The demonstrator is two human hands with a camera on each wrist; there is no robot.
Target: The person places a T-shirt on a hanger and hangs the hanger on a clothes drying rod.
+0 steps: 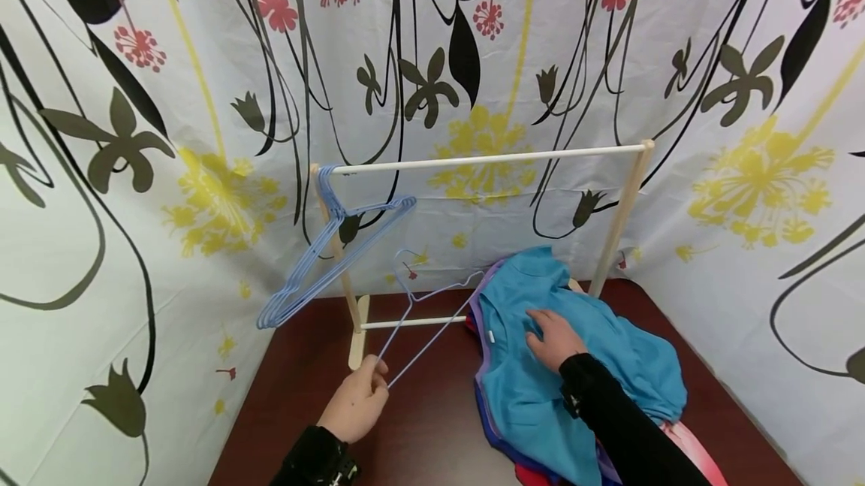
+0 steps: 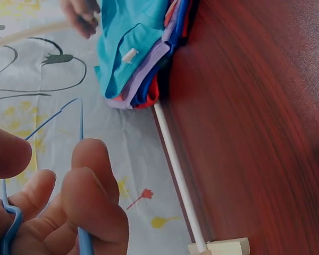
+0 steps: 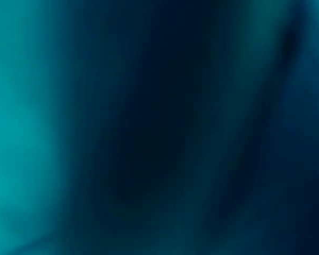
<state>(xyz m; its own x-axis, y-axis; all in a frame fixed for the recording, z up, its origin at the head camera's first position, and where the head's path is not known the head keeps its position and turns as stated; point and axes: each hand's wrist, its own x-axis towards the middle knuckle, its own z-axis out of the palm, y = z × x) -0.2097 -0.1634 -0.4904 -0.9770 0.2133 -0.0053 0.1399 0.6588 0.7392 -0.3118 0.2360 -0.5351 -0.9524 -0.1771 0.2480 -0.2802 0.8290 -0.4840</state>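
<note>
In the head view my left hand (image 1: 356, 399) grips a light blue wire hanger (image 1: 411, 301) by one end, its hook pointing away over the table. The left wrist view shows the hanger's wire (image 2: 82, 119) running between the thumb and fingers. My right hand (image 1: 556, 339) rests on a teal garment (image 1: 523, 388), fingers fairly straight and thumb apart. That garment, with a small white label, tops a stack of clothes; purple, blue and red edges show beneath. Blurred teal and dark cloth fills the right wrist view.
A wooden rack with a white top bar (image 1: 486, 159) stands at the back of the dark red table (image 1: 432, 433). Several blue hangers (image 1: 329, 189) hang at its left end. A white lower bar (image 1: 412, 322) runs near the tabletop. Behind is a flower-printed curtain (image 1: 432, 35).
</note>
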